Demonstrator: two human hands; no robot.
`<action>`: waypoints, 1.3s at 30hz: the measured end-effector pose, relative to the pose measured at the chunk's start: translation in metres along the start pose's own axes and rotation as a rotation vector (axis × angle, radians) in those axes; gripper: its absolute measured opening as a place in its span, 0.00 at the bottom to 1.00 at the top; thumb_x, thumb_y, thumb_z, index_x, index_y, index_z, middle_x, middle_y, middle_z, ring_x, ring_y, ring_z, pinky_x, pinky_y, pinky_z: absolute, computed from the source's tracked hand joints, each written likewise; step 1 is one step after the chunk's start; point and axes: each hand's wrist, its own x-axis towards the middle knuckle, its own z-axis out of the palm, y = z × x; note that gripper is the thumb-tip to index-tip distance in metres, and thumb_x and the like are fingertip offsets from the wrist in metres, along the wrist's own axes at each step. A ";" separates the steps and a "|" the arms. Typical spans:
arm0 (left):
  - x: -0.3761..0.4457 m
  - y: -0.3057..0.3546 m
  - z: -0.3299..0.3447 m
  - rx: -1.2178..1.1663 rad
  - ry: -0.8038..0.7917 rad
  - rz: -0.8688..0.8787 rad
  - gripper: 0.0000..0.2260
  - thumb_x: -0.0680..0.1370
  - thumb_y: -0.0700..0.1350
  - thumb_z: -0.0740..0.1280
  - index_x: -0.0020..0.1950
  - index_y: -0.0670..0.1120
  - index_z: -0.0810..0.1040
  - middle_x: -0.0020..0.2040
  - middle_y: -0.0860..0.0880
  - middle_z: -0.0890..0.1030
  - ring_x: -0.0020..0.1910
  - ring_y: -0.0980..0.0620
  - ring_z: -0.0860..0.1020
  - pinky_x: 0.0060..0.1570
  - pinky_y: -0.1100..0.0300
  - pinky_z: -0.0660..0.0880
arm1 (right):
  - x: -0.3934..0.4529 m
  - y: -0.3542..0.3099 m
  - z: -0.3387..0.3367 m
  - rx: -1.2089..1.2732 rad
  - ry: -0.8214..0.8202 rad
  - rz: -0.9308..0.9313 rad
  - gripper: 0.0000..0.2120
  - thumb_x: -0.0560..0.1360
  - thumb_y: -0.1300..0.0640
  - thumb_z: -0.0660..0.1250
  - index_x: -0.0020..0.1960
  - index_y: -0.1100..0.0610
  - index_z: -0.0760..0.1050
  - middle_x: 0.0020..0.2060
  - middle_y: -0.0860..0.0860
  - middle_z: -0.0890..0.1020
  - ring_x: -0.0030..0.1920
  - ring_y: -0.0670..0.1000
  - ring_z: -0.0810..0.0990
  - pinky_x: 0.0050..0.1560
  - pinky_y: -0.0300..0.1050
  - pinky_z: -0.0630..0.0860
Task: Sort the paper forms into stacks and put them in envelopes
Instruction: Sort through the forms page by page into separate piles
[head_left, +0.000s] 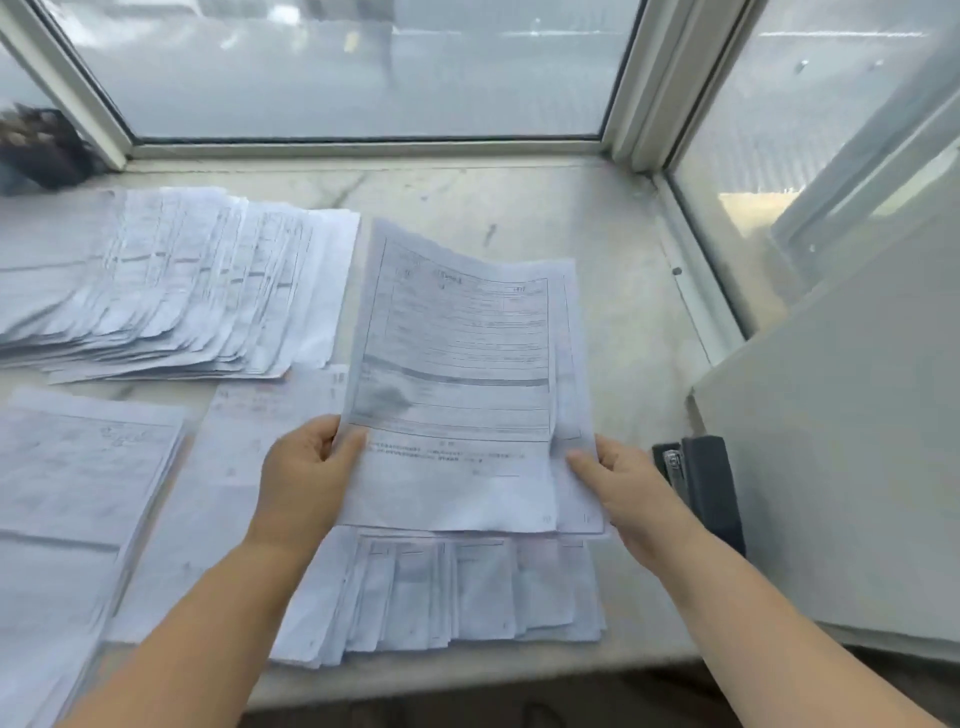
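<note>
I hold a few printed paper forms (457, 374) up over the marble sill, their top edge curling away from me. My left hand (306, 483) pinches their left edge, thumb on the front. At the right edge my right hand (634, 493) grips them the same way. Below them lies a fanned stack of forms (447, 597) near the front edge. A large fanned stack (171, 286) lies at the back left. Another stack (67, 493) sits at the near left, and a pale sheet (223, 493) lies between it and my left hand.
A dark stapler (701, 483) stands just right of my right hand. A large grey board (841, 457) leans at the right. Window frames (363, 148) close off the back and right of the marble sill (519, 208). A dark blurred object (41, 145) sits at the far left.
</note>
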 end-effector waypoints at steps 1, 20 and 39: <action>-0.001 -0.009 0.005 0.001 0.015 -0.005 0.05 0.73 0.47 0.69 0.38 0.53 0.81 0.34 0.53 0.83 0.36 0.53 0.78 0.37 0.61 0.75 | 0.005 0.009 -0.004 -0.023 -0.009 0.030 0.09 0.81 0.61 0.61 0.52 0.55 0.80 0.53 0.55 0.85 0.54 0.54 0.83 0.60 0.54 0.78; -0.013 -0.040 -0.005 -0.335 -0.006 -0.006 0.06 0.79 0.42 0.66 0.53 0.48 0.81 0.46 0.51 0.85 0.47 0.52 0.82 0.48 0.58 0.79 | 0.014 0.023 0.037 0.065 -0.104 0.106 0.06 0.79 0.60 0.64 0.49 0.56 0.80 0.42 0.47 0.86 0.41 0.47 0.84 0.42 0.41 0.79; -0.098 -0.139 -0.009 0.711 -0.341 0.512 0.20 0.70 0.59 0.63 0.58 0.53 0.74 0.64 0.52 0.71 0.69 0.49 0.65 0.71 0.47 0.55 | 0.007 0.053 0.084 0.499 0.002 0.295 0.06 0.80 0.63 0.62 0.53 0.59 0.77 0.37 0.51 0.85 0.37 0.51 0.83 0.47 0.55 0.80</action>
